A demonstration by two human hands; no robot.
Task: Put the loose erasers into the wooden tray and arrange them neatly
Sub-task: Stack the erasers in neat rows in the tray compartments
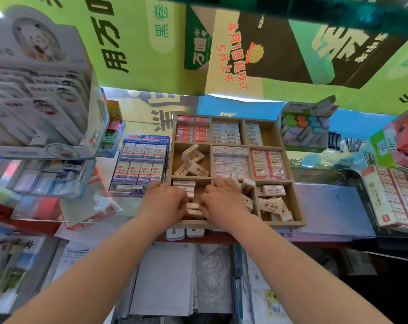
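Observation:
A wooden tray (299, 206) with nine compartments sits on the glass counter. Its back and middle-right compartments hold tidy rows of wrapped erasers. Loose white erasers (193, 160) lie jumbled in the middle-left compartment, and more loose erasers (272, 204) fill the front-right one. My left hand (163, 199) rests in the front-left compartment, fingers curled onto a stack of erasers (183, 183) lined along its left side. My right hand (224, 199) is beside it over the front-middle compartment, fingers pressed on erasers (247, 184) there. Most of what lies under both hands is hidden.
A box of 2B exam erasers (141, 164) stands just left of the tray. Display racks (39, 90) crowd the far left. A highlighter box (303, 127) and a long eraser carton (395, 197) sit to the right. Paper packs fill the shelf below.

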